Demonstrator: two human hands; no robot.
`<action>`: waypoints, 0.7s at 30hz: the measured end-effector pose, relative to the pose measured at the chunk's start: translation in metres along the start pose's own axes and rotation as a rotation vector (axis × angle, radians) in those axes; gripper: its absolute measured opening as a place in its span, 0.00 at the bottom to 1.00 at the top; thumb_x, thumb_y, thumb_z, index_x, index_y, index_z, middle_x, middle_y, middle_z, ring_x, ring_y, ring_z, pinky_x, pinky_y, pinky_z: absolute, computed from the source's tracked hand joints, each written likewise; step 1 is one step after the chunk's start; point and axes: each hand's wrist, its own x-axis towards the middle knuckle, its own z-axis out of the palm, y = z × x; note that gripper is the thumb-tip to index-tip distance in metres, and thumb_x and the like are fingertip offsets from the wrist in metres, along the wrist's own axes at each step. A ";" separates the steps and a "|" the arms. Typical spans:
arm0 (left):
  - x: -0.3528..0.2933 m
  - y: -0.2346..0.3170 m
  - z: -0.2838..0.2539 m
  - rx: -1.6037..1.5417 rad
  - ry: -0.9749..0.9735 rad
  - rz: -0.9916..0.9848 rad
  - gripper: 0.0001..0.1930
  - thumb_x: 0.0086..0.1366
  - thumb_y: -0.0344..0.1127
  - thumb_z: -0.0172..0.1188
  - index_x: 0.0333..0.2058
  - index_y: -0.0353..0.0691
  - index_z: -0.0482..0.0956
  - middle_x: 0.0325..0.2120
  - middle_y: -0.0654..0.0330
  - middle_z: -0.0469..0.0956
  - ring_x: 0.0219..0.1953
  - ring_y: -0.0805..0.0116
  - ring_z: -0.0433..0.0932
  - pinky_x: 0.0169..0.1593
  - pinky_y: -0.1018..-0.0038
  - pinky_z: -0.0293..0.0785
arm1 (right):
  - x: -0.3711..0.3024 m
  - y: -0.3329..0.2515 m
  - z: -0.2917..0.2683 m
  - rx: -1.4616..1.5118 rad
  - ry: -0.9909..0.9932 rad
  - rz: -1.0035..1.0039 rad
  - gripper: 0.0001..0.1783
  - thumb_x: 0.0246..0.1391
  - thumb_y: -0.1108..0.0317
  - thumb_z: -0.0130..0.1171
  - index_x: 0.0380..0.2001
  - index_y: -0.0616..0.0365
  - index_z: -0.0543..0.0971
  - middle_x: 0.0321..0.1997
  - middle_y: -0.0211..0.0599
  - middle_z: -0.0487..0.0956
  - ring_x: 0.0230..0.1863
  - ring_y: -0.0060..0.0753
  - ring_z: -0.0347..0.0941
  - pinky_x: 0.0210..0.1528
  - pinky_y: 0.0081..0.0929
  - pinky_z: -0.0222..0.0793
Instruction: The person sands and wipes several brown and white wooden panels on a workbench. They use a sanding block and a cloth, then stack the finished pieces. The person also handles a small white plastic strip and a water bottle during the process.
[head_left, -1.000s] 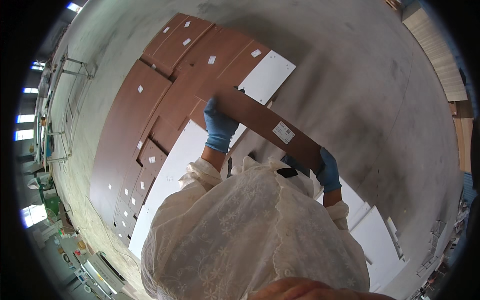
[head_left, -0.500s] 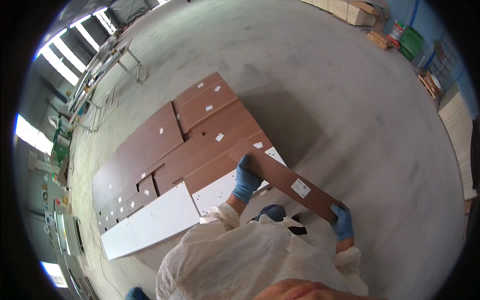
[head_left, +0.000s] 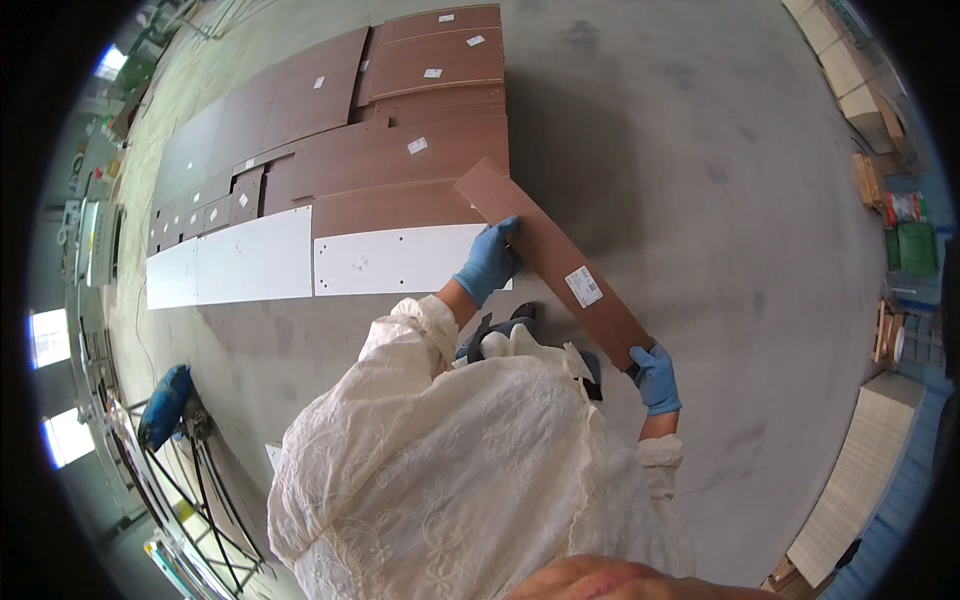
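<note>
A long narrow brown panel [head_left: 553,254] with a white label on its face is held slantwise in front of me. Gloved in blue, my left hand [head_left: 488,264] grips its left edge towards the far end. My right hand [head_left: 655,378] is closed round the near right end. Beyond and to the left lies a broad spread of brown panels [head_left: 440,145], several bearing white labels. White panels [head_left: 400,258] run along its near side. The far end of the held panel overlaps the spread's near right corner in view; whether they touch I cannot tell.
Grey concrete floor [head_left: 740,250] stretches to the right. A black metal frame [head_left: 200,490] with a blue bag [head_left: 165,405] on it stands at lower left. Along the right side are a pale stack of boards [head_left: 860,470], a green bin [head_left: 916,250] and a wooden crate [head_left: 868,183].
My view has turned, so the spread of panels now appears higher and straighter. Both hands still hold the brown panel, which slants more steeply in view.
</note>
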 end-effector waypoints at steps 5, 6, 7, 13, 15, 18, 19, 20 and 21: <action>0.040 -0.014 0.008 -0.050 0.042 0.040 0.20 0.70 0.46 0.59 0.56 0.45 0.75 0.55 0.57 0.78 0.58 0.58 0.75 0.59 0.58 0.75 | 0.057 -0.017 -0.027 0.057 -0.071 0.000 0.22 0.58 0.69 0.64 0.54 0.67 0.77 0.50 0.40 0.81 0.48 0.34 0.80 0.51 0.32 0.78; 0.050 -0.020 0.012 -0.097 0.012 0.036 0.21 0.71 0.47 0.58 0.57 0.44 0.75 0.57 0.57 0.77 0.59 0.58 0.74 0.60 0.58 0.74 | 0.075 -0.028 -0.036 0.059 -0.097 -0.001 0.21 0.58 0.70 0.64 0.53 0.67 0.77 0.50 0.40 0.81 0.47 0.34 0.80 0.51 0.32 0.78; 0.061 -0.023 0.017 -0.143 0.024 0.062 0.21 0.71 0.46 0.58 0.58 0.44 0.74 0.58 0.56 0.77 0.60 0.57 0.74 0.61 0.58 0.73 | 0.095 -0.039 -0.044 0.075 -0.124 -0.004 0.21 0.58 0.70 0.64 0.53 0.67 0.77 0.50 0.40 0.81 0.47 0.34 0.80 0.51 0.32 0.78; 0.110 -0.037 0.060 -0.236 0.123 0.365 0.22 0.72 0.46 0.57 0.60 0.44 0.72 0.59 0.57 0.76 0.61 0.56 0.73 0.66 0.59 0.67 | 0.208 -0.127 -0.069 -0.058 -0.260 0.074 0.18 0.58 0.70 0.65 0.51 0.65 0.78 0.48 0.36 0.82 0.47 0.31 0.80 0.52 0.32 0.78; 0.116 -0.037 0.070 -0.292 0.184 0.372 0.20 0.72 0.45 0.56 0.59 0.46 0.73 0.57 0.57 0.76 0.60 0.55 0.74 0.65 0.58 0.68 | 0.237 -0.149 -0.063 -0.121 -0.328 0.071 0.18 0.59 0.70 0.65 0.51 0.63 0.78 0.48 0.35 0.82 0.47 0.30 0.79 0.52 0.32 0.78; 0.129 -0.039 0.079 -0.255 0.288 0.377 0.16 0.73 0.42 0.56 0.56 0.46 0.74 0.54 0.57 0.78 0.55 0.56 0.76 0.61 0.58 0.73 | 0.280 -0.172 -0.051 -0.141 -0.406 0.109 0.18 0.59 0.70 0.65 0.51 0.63 0.78 0.49 0.34 0.82 0.48 0.29 0.79 0.52 0.32 0.77; 0.134 -0.039 0.079 -0.222 0.294 0.386 0.15 0.73 0.40 0.56 0.55 0.46 0.74 0.52 0.57 0.79 0.53 0.56 0.77 0.59 0.58 0.75 | 0.296 -0.176 -0.044 -0.115 -0.434 0.131 0.18 0.59 0.70 0.65 0.51 0.63 0.78 0.49 0.34 0.82 0.48 0.29 0.79 0.53 0.32 0.77; 0.141 -0.038 0.079 -0.205 0.318 0.392 0.13 0.73 0.38 0.56 0.53 0.45 0.75 0.50 0.57 0.79 0.51 0.57 0.78 0.57 0.59 0.76 | 0.311 -0.181 -0.036 -0.151 -0.438 0.144 0.18 0.59 0.70 0.65 0.52 0.63 0.78 0.50 0.34 0.82 0.48 0.29 0.79 0.53 0.32 0.77; 0.150 -0.035 0.076 -0.189 0.313 0.411 0.11 0.73 0.36 0.55 0.52 0.45 0.75 0.48 0.57 0.80 0.48 0.57 0.79 0.55 0.59 0.78 | 0.328 -0.183 -0.026 -0.166 -0.452 0.160 0.18 0.59 0.71 0.65 0.52 0.63 0.78 0.50 0.34 0.82 0.48 0.29 0.79 0.53 0.32 0.77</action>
